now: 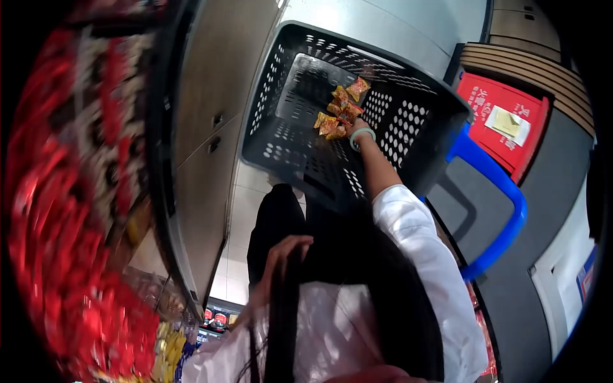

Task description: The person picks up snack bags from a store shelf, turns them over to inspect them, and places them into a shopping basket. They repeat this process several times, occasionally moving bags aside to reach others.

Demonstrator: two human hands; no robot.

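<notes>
My right hand (355, 128), with a pale green bangle on its wrist, reaches down into a dark grey shopping basket (258, 150). Its fingers are closed at the near edge of a cluster of small orange and yellow snack packets (345, 110); the packets partly hide the fingertips. The cluster lies over the basket's perforated floor, close to its right wall. My left hand (286, 254) is held before my body, its fingers loosely stretched, with nothing seen in them. Dark hair covers part of that hand.
The basket's blue handle (511, 191) sticks out to the right. Red packaged goods (70, 268) fill shelves at the left, beside wooden cabinet doors (214, 83). A red box (504, 121) stands on a grey counter (543, 204) at the right.
</notes>
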